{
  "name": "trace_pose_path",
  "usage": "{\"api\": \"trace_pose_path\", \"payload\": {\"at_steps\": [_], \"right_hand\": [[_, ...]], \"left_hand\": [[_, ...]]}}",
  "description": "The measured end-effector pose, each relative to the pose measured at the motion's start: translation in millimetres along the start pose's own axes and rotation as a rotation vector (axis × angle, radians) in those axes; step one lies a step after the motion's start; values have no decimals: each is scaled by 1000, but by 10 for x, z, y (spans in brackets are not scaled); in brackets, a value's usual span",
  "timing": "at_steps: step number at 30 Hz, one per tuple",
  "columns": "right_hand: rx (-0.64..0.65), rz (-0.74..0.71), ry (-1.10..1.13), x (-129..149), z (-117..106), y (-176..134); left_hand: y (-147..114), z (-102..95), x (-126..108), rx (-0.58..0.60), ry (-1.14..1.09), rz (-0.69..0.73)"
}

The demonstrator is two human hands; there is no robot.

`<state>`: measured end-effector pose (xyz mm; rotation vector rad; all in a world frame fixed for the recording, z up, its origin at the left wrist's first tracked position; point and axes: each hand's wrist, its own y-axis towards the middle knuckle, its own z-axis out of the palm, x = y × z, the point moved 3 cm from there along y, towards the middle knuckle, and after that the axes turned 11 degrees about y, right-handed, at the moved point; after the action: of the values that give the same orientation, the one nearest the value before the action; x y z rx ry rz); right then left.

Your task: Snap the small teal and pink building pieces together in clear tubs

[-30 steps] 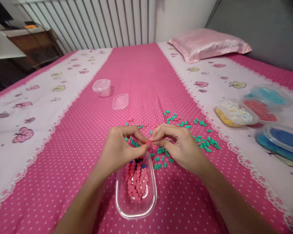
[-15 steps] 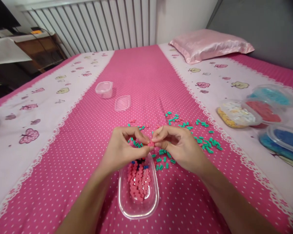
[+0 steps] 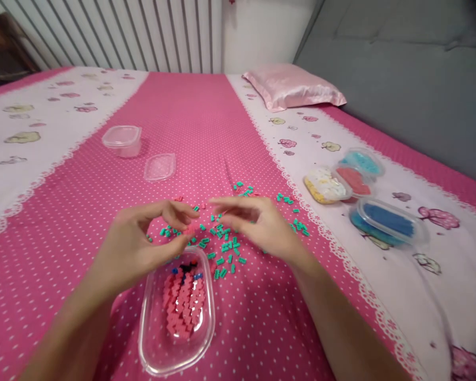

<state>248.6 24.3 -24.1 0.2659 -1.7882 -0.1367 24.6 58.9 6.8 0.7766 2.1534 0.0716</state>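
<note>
My left hand (image 3: 146,241) is above the far left end of a clear plastic container (image 3: 211,328). A small pink building block piece (image 3: 190,229) shows at its fingertips, between thumb and fingers; the exact contact is blurred. My right hand (image 3: 254,225) hovers to the right, its fingers stretched out and apart from the thumb, with nothing seen in it. Inside the container lie joined rows of pink pieces (image 3: 183,307), with a few black (image 3: 187,268) and blue pieces at their far end. Loose green pieces (image 3: 228,246) are scattered on the bed under and beyond both hands.
An empty clear tub (image 3: 122,142) and a flat clear lid (image 3: 159,167) are at the far left. On the right are lidded boxes of white and yellow (image 3: 327,185), red (image 3: 353,180), light blue (image 3: 360,161) and dark blue pieces (image 3: 388,221). A pink pillow (image 3: 293,87) lies farther back.
My hands have moved apart from a shared pinch on a pink piece. The right hand has let go and its fingers have spread. The view has swung to the right.
</note>
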Motion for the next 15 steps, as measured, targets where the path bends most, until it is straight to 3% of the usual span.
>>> {"api": "trace_pose_path", "payload": {"at_steps": [3,6,10,15], "right_hand": [[-144,55,-223,-197,-491,10],[-138,128,-386,-396,-740,-13],[-102,146,-472,-489,-690,-30],[-135,105,-395,-290,-520,-3]], "left_hand": [[-2,-51,33,-71,18,-27],[8,-53,51,-55,40,-45],[40,-29,48,-14,62,-37],[57,16,-3,-5,64,-8]]}}
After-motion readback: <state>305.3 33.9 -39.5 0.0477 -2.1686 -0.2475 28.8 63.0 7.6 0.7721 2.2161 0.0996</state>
